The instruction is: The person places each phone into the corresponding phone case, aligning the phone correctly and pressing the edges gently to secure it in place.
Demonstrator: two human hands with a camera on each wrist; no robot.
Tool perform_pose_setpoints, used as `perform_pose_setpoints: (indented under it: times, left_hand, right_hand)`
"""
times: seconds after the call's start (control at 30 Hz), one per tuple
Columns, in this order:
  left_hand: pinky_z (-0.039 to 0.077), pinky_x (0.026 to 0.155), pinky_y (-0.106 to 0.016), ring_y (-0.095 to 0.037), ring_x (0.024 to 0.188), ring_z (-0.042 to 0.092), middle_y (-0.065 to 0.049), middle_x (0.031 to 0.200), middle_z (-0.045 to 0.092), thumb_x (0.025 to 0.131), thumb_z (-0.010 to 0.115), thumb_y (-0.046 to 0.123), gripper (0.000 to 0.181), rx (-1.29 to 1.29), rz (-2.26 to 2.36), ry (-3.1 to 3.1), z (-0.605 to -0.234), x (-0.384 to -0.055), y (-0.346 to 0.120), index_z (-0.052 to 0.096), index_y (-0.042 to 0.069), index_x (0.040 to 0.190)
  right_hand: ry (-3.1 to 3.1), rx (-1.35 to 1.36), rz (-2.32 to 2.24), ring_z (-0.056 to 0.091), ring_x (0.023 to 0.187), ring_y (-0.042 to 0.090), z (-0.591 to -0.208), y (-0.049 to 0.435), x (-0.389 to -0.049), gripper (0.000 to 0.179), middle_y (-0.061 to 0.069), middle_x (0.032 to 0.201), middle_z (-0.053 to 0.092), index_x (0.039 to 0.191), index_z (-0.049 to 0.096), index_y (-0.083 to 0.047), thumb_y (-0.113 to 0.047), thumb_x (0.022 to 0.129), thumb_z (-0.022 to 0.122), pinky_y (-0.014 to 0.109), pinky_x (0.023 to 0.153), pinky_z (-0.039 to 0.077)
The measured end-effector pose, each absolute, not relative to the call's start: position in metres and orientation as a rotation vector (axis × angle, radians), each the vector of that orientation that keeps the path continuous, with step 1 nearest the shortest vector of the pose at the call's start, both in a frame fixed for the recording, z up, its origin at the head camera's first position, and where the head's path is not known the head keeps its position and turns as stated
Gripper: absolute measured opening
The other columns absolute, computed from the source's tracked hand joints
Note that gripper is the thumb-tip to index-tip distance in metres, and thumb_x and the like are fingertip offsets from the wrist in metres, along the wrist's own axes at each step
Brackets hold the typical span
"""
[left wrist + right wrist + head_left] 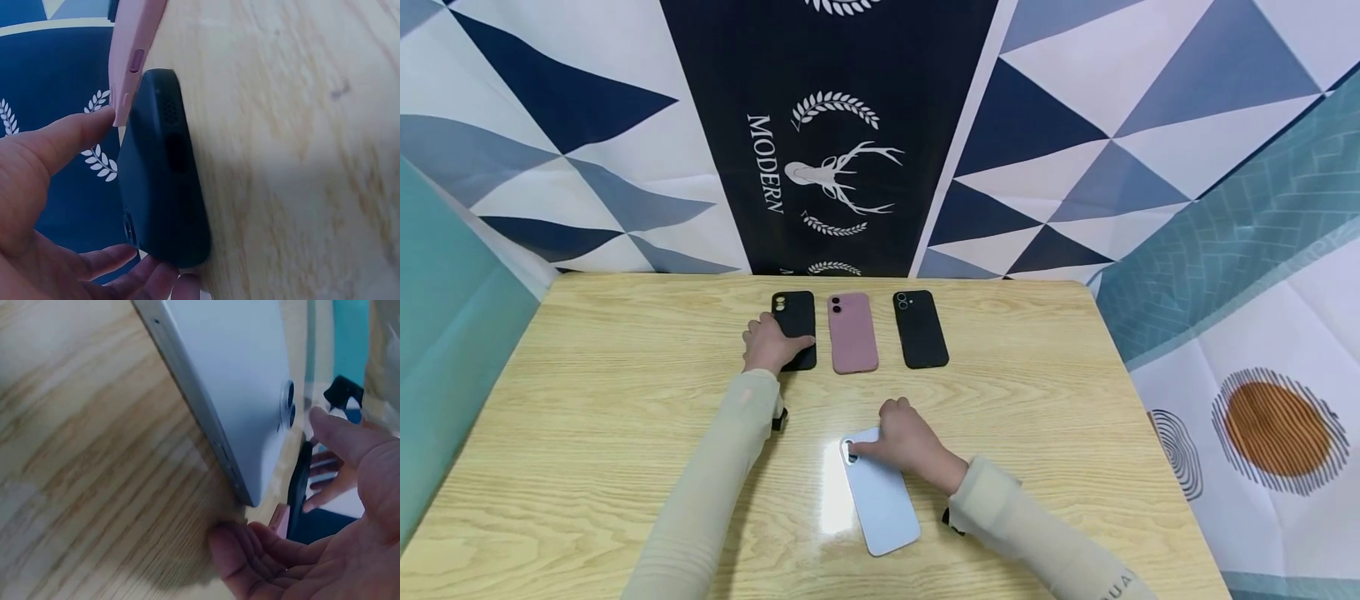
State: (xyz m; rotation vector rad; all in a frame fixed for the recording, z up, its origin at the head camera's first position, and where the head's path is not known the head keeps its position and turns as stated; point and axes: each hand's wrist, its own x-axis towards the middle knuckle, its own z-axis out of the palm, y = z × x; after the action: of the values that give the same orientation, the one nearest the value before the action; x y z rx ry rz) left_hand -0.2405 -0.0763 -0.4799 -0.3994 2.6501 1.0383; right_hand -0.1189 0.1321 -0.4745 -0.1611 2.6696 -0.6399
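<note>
My left hand (pixel 767 343) reaches over a black phone case (pixel 802 321), lying camera-side up at the back of the table. In the left wrist view its thumb and fingers spread around the case (pixel 156 169), with the fingers close to the camera end. Nearer to me lies a white phone (pixel 883 512), back up and slightly turned. Above its camera end is my right hand (pixel 912 437). The right wrist view shows its thumb apart from the lenses and bent fingers beside the white phone's edge (pixel 231 381); no grip on it shows.
A pink phone case (pixel 853 335) lies just right of the black case. Further right is another black phone or case (pixel 922 333). All rest on a wooden table (pixel 1037 375), whose back edge meets a patterned cloth (pixel 850 67). Teal and white fabric hangs at the right.
</note>
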Motion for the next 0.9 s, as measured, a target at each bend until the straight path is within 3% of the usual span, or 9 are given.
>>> perform_pose_setpoints:
  times: [0.2, 0.4, 0.63, 0.9]
  left_hand:
    - [0.037, 0.097, -0.062, -0.044, 0.127, 0.031, -0.029, 0.136, 0.034, 0.076, 0.071, 0.048, 0.093, -0.414, 0.96, 2.679, -0.483, -0.243, -0.073, 0.028, -0.004, 0.14]
    - [0.038, 0.096, -0.062, -0.043, 0.127, 0.031, -0.028, 0.135, 0.034, 0.076, 0.073, 0.045, 0.092, -0.421, 0.936, 2.689, -0.484, -0.243, -0.072, 0.029, -0.004, 0.139]
    - [0.04, 0.095, -0.062, -0.043, 0.127, 0.031, -0.028, 0.136, 0.033, 0.075, 0.075, 0.043, 0.092, -0.435, 0.971, 2.676, -0.484, -0.243, -0.071, 0.029, -0.004, 0.139]
    - [0.04, 0.094, -0.061, -0.044, 0.126, 0.031, -0.029, 0.134, 0.031, 0.073, 0.076, 0.041, 0.094, -0.472, 1.022, 2.652, -0.484, -0.244, -0.069, 0.027, -0.004, 0.139]
  right_hand:
    - [2.703, -0.186, -0.541, 0.044, 0.071, 0.019, -0.475, 0.126, -0.111, 0.075, 0.012, 0.088, 0.045, 0.102, 0.055, 0.012, -0.044, 0.062, 0.085, 0.029, 0.059, 0.045]
    - [2.716, -0.228, -0.516, 0.043, 0.069, 0.019, -0.477, 0.123, -0.109, 0.067, 0.012, 0.085, 0.045, 0.096, 0.055, 0.01, -0.04, 0.063, 0.085, 0.028, 0.055, 0.043]
    - [2.742, -0.281, -0.469, 0.043, 0.07, 0.019, -0.478, 0.123, -0.103, 0.075, 0.012, 0.085, 0.044, 0.096, 0.055, 0.009, -0.044, 0.055, 0.088, 0.028, 0.055, 0.047]
    - [2.75, -0.269, -0.536, 0.043, 0.071, 0.019, -0.477, 0.121, -0.103, 0.072, 0.012, 0.085, 0.043, 0.094, 0.055, 0.01, -0.036, 0.052, 0.091, 0.028, 0.06, 0.047]
